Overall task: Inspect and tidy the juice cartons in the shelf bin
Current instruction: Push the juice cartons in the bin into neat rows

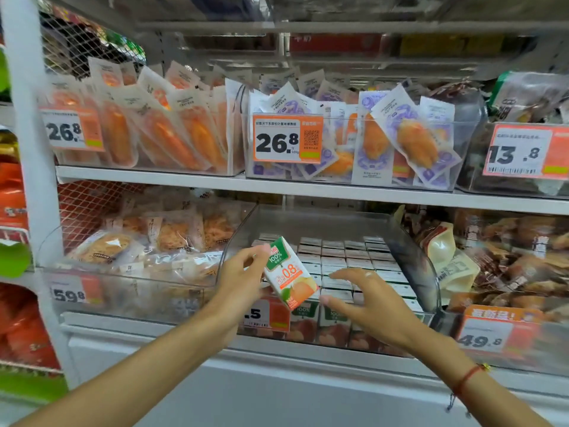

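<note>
A clear plastic shelf bin (412,260) on the lower shelf holds several rows of small juice cartons (345,260) standing upright, tops showing. My left hand (237,282) grips one juice carton (289,272), white and green with an orange picture, tilted and lifted in front of the bin's left part. My right hand (366,300) hovers open over the front rows of cartons, fingers spread, just right of the held carton and not touching it.
Bins of packaged bread (138,251) sit to the left and bagged snacks (508,257) to the right. The shelf above (308,188) carries bins of packed meat with price tags. A white shelf post (34,180) stands at the left.
</note>
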